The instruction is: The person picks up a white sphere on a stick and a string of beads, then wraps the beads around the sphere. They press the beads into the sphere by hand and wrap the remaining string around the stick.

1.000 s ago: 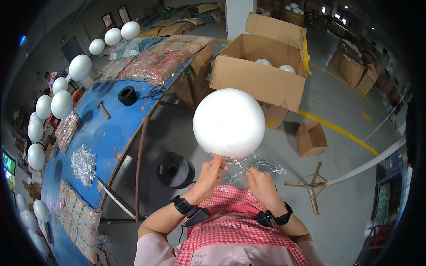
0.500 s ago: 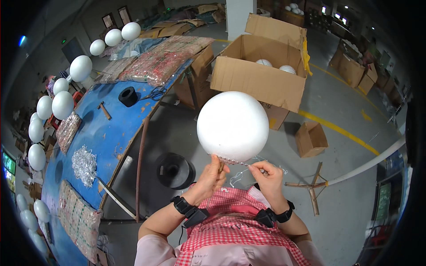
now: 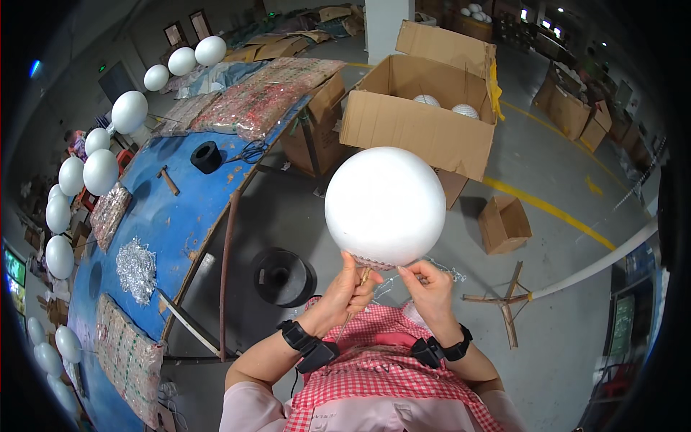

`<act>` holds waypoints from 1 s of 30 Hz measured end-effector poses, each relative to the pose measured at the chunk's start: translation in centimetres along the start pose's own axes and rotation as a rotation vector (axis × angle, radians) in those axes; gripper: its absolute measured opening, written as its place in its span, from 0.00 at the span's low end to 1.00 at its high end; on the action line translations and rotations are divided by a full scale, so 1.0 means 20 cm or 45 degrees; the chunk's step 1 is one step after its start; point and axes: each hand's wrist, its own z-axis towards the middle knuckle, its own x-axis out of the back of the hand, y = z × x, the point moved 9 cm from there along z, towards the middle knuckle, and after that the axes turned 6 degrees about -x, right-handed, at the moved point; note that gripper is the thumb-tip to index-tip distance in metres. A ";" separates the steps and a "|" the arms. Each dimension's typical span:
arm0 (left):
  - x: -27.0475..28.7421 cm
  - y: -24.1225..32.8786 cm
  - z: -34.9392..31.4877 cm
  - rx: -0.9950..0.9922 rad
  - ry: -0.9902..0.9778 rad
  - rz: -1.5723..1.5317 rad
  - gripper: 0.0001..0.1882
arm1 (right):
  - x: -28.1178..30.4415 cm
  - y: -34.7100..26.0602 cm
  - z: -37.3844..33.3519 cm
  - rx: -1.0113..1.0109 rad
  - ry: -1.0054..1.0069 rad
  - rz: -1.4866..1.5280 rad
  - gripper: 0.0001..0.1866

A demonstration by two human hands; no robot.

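Note:
A big white foam ball (image 3: 385,205) on a thin stick is held up in front of me. My left hand (image 3: 348,291) grips the stick just under the ball. My right hand (image 3: 426,282) pinches a thin sparkly strand (image 3: 439,268) at the ball's underside, where a narrow band of the strand is wound on. The strand trails off to the right of my right hand.
A long blue table (image 3: 169,209) runs along the left, with piles of silver trim, a black tape roll (image 3: 206,156) and white balls on sticks along its far edge. A black spool (image 3: 282,275) sits on the floor. An open cardboard box (image 3: 417,119) holds more balls.
The ball has shifted slightly right and nearer to the camera. My right hand has moved in from the trailing strand to the ball's underside.

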 end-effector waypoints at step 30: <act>0.13 0.08 0.05 -0.228 0.277 0.218 0.27 | -0.01 -0.06 -0.07 -0.127 -0.385 0.017 0.08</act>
